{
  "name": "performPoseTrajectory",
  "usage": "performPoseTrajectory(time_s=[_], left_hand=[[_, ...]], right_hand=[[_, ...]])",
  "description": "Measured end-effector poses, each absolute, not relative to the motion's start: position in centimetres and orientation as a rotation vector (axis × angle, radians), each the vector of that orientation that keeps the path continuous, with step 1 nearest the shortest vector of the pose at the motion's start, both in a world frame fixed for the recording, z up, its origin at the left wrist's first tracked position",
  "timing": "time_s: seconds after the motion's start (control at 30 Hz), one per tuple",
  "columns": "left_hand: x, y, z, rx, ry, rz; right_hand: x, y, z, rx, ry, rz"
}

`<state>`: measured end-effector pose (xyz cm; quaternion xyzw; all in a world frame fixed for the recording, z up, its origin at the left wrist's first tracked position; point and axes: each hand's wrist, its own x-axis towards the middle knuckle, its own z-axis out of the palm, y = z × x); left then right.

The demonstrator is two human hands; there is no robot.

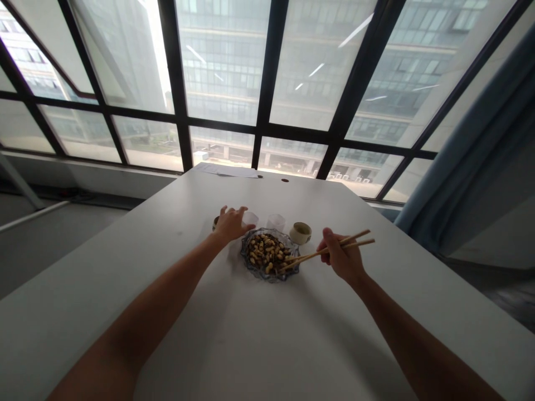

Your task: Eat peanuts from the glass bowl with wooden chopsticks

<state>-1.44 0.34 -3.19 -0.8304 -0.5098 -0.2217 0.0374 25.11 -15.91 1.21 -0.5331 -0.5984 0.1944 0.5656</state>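
Note:
My right hand [340, 253] holds a pair of wooden chopsticks [311, 255], their tips down among the nuts or beans [267, 252] in a clear glass dish [271, 277] with a scalloped rim. Behind the dish's left side, my left hand [234, 223] has its fingers spread beside a small clear cup [250, 218]; whether it touches the cup is not clear. A second clear cup [276, 222] stands behind the dish. To its right is a beige cup [300, 233]. Another dark-rimmed cup [215, 223] is mostly hidden behind my left hand.
The white table [234, 345] reaches toward large black-framed windows. White paper [228, 170] lies at its far edge, near two small dark round spots [285, 180]. A blue curtain [468, 150] hangs on the right.

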Motion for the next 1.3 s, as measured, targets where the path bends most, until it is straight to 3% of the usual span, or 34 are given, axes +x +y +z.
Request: performPoseTrajectory(time_s=[0.2, 0.37, 0.7, 0.97, 1.3], left_hand=[[-2.6, 0.0, -3.3, -2.536, -1.537, -0.754], [-4.7, -0.3, -4.1, -2.460, -1.473, -0.940], [-6.6, -0.7, -7.5, -2.317, -1.479, -1.414], [-6.6, -0.7, -7.8, -2.342, -1.773, -1.498], [-6.5, -0.3, -8.0, -2.376, -1.793, -1.585]], right_hand=[[23.9, -14.6, 0.4, -1.223, -1.604, 0.609], [24.5, -13.9, -0.4, -1.168, -1.548, 0.531], [27.1, -15.5, 2.8, -1.296, -1.476, 0.449], [26.6, -15.5, 2.0, -1.347, -1.621, 0.461], [26.3, -15.7, 2.1, -1.250, -1.524, 0.346]])
